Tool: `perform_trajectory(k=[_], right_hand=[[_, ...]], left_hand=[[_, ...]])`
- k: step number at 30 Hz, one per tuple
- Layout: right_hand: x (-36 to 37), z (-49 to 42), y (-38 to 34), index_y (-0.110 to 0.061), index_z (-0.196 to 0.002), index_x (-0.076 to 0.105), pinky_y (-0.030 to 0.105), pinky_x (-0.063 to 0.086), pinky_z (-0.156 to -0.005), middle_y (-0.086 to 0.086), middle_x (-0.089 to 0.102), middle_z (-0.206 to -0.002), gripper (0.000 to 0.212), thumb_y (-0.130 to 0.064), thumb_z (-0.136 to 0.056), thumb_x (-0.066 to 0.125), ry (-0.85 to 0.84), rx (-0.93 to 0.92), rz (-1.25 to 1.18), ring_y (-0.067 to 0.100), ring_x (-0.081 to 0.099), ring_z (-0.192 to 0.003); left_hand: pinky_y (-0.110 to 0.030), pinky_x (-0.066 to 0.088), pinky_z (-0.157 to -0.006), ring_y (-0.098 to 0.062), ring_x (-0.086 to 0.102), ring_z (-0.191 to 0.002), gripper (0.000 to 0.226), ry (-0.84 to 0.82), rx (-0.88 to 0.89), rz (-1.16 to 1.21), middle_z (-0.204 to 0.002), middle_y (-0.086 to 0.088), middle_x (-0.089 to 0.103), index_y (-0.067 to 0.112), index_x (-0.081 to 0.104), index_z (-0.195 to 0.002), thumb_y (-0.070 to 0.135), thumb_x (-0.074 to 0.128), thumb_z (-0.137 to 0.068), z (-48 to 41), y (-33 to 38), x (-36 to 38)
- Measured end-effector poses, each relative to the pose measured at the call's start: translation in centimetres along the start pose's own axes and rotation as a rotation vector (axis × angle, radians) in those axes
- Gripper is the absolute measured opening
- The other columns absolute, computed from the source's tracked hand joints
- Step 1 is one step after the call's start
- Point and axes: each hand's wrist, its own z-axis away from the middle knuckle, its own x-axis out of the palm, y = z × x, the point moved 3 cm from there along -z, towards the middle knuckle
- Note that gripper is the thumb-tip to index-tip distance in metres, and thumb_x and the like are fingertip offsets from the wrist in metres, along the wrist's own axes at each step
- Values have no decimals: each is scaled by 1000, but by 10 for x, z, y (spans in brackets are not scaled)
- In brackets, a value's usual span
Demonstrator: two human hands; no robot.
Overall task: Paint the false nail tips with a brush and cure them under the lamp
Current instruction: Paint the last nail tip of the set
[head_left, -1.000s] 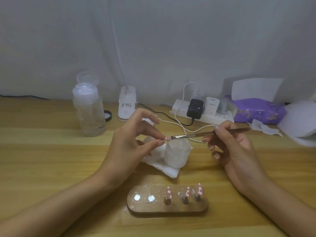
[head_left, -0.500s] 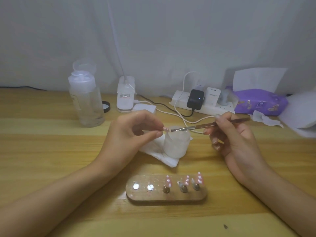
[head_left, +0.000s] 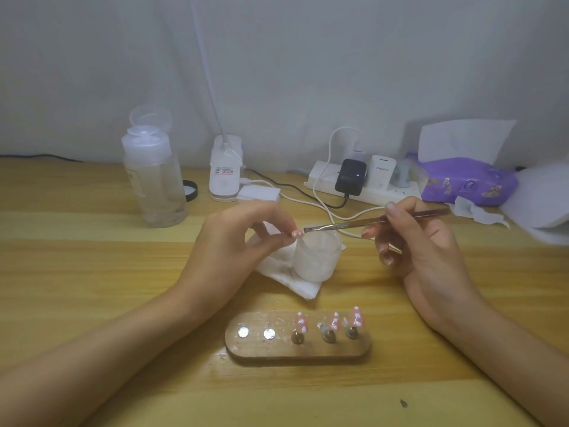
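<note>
Left hand (head_left: pixel 234 241): thumb and forefinger pinched on a small pink nail tip (head_left: pixel 296 233), held above the frosted jar (head_left: pixel 317 257).
Right hand (head_left: pixel 421 241): fingers closed around the brush (head_left: pixel 372 222); bristles just beside the held tip.
Wooden stand (head_left: pixel 297 346): near table edge, three painted tips upright on the right-hand pegs.
Lamp (head_left: pixel 225 167): at rear, beside the clear bottle (head_left: pixel 154 180).

"PISEN" on the white charger (head_left: pixel 382 171) in the power strip (head_left: pixel 320 179) — other labels too blurred.
</note>
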Motion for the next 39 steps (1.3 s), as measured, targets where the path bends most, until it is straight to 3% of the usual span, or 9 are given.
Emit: perform_trajectory(k=[6,12,25,28,31,35,39], right_hand=[[1,-1,0,-26,-66,55,16,39,-46,7,70,-72,19,-33,-82,64,-43,-21,27,9,52,-55],[-2,-1,3,-18,-74,51,16,35,-43,7,70,-71,18,-28,-84,62,18,8,59,8,51,-54],[-3,-1,1,-25,-69,53,15,34,-42,7,71,-71,16,-29,-82,63,15,-40,29,8,50,-53],[1,0,1,-19,-74,52,16,34,-41,9,70,-71,18,-30,-82,63,-41,-54,71,9,51,-53],[-3,0,2,-17,-77,49,15,33,-39,7,69,-67,18,-25,-86,61,18,-46,87,8,50,-50],[-12,0,-4,-21,-73,49,16,35,-41,4,67,-63,27,-11,-98,53,64,-114,57,10,53,-51],[-18,0,-16,-28,-66,52,20,40,-42,0,60,-57,29,-18,-93,56,33,-221,173,13,56,-51]], left_hand=[[-26,44,-61,-14,53,-67,11,8,-2,-2,-82,15,70,28,71,-79,22,80,-79,0,2,-2],[-45,41,-62,-21,41,-58,10,11,-27,0,-73,-1,67,30,71,-75,28,79,-80,1,-1,-1],[-35,40,-59,-21,41,-59,14,-23,-105,65,-80,7,70,28,71,-72,22,80,-82,2,-3,-1],[-29,39,-57,-11,38,-56,17,-30,-119,73,-81,12,71,28,70,-71,20,80,-82,2,-3,-1],[-20,37,-56,-5,39,-57,17,-33,-133,69,-80,15,69,29,70,-70,21,80,-82,2,-3,0],[-25,38,-56,-12,39,-57,16,-28,-128,72,-81,15,70,29,69,-71,22,79,-82,2,-4,0],[-24,38,-54,-9,39,-56,14,-30,-111,60,-83,16,70,31,69,-72,26,78,-82,2,-5,1]])
